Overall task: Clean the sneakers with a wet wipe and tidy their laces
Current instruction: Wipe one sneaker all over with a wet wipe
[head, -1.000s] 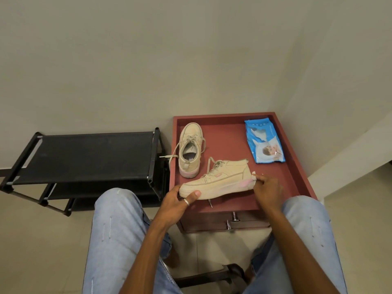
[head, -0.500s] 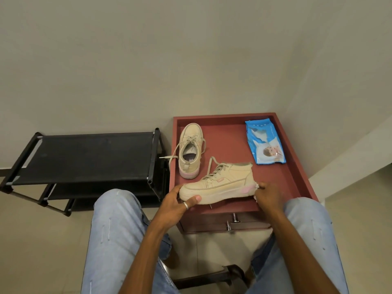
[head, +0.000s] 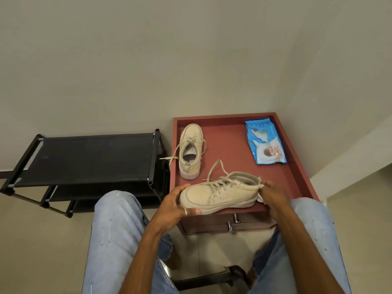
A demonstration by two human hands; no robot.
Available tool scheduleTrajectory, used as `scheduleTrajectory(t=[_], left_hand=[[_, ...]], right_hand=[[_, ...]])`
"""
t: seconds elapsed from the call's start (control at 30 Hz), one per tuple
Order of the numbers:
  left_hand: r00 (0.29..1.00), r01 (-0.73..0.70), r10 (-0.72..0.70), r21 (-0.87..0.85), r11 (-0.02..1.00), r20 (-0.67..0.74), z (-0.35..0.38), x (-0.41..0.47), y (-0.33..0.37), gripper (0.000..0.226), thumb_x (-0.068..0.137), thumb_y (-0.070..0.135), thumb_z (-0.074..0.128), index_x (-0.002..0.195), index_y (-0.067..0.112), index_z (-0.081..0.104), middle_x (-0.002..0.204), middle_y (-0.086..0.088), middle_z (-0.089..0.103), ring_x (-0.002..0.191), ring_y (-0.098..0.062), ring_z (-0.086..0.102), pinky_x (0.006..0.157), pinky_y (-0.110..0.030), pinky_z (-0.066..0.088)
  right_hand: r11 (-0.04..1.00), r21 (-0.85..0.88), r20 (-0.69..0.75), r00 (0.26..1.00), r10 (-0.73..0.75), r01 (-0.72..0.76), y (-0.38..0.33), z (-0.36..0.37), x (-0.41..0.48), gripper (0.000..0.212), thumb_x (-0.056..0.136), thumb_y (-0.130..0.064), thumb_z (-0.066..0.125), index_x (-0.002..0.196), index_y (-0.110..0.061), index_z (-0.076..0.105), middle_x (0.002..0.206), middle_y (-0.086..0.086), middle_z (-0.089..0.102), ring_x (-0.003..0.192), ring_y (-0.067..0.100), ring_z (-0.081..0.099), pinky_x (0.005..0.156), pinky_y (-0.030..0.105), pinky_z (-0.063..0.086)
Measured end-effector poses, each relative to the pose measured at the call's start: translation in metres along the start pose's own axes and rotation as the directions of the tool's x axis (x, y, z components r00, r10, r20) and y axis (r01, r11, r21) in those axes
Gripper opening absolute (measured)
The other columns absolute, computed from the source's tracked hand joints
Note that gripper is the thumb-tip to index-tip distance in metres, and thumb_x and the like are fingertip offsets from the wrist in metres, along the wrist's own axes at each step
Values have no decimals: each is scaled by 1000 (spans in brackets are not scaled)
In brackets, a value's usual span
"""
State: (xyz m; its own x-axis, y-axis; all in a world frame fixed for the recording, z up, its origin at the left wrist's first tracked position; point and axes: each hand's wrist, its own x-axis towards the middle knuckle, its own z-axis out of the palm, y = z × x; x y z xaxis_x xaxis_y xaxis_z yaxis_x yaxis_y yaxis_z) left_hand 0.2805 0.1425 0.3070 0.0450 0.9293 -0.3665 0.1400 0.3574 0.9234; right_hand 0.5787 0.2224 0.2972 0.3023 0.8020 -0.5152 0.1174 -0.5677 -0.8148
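We locate the left hand at the toe of the beige high-top sneaker. Its fingers curl behind the toe cap and its ringed thumb lies along the sole edge, so this grip is closed on the shoe. The right hand is at the heel, fingers curled round a white wet wipe that is pressed against the heel. The sneaker spans the two grips, toe to the left and upper facing us, over the front edge of the red cabinet top. We cannot tell whether the sole touches it. One lace loop stands up beyond the grips. Beyond the left grip the second sneaker stands upright, its lace end trailing over the cabinet's left rim. Beyond the right grip, well apart, lies the blue wipe pack. Left of the left grip stands a black shoe rack.
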Motion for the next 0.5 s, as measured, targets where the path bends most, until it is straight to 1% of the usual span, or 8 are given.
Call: scheduleTrajectory(t=[0.03,0.1,0.17,0.2,0.27,0.33,0.4,0.5], left_hand=[[1000,-3,3,5,1000,3,0,0,-1,83,64,8,95,136,24,56,128,5,66,119,-9,63,96,-24,55],[1000,-12,12,12,1000,-2,0,1,-2,83,65,5,94,136,23,56,129,4,66,118,-8,63,96,-23,55],[1000,-22,22,21,1000,-5,1,3,-3,84,65,4,94,137,23,55,129,5,65,119,-8,63,96,-23,55],[1000,-28,28,24,999,-6,1,4,-3,85,65,3,93,137,23,55,130,5,65,120,-9,63,96,-23,55],[999,-34,34,23,999,-10,2,4,-3,86,65,2,93,138,21,54,130,4,65,119,-9,63,96,-24,55],[999,-36,36,24,999,-16,2,3,-3,85,65,0,93,138,21,54,130,5,65,118,-6,64,94,-23,55],[999,-37,38,20,999,-17,3,2,-3,85,65,-1,92,138,22,54,130,5,65,117,-5,64,94,-23,55],[999,-37,37,7,999,-22,5,3,-4,85,65,-2,91,137,23,54,130,3,66,117,-6,65,95,-23,55]], right_hand=[[999,50,18,1000,-10,9,-4,-1,-2,18,87,-3,63,103,-9,70,87,7,73,70,15,64,56,25,51],[987,141,11,997,-79,77,-15,-4,-8,21,85,-1,65,103,-9,71,89,8,74,73,18,67,62,29,55],[980,112,-27,986,-164,166,-24,-10,-12,23,85,-1,63,102,-15,72,91,4,75,81,18,71,73,33,58],[978,94,-16,982,-186,186,-25,-14,-14,23,85,-2,63,101,-17,73,91,2,75,82,17,71,75,34,58],[987,88,38,990,-138,134,-21,-18,-14,23,85,-3,63,101,-16,73,87,3,75,78,20,69,70,34,56],[997,70,87,996,-34,28,-15,-18,-13,25,83,3,57,102,-7,71,70,4,72,66,21,61,60,30,47],[999,17,123,992,28,-30,-16,-19,-14,25,82,6,53,100,0,68,57,2,65,57,18,54,54,26,40],[999,-31,147,989,13,-9,-29,-19,-14,26,83,8,48,100,1,67,58,7,62,56,19,51,51,26,37]])
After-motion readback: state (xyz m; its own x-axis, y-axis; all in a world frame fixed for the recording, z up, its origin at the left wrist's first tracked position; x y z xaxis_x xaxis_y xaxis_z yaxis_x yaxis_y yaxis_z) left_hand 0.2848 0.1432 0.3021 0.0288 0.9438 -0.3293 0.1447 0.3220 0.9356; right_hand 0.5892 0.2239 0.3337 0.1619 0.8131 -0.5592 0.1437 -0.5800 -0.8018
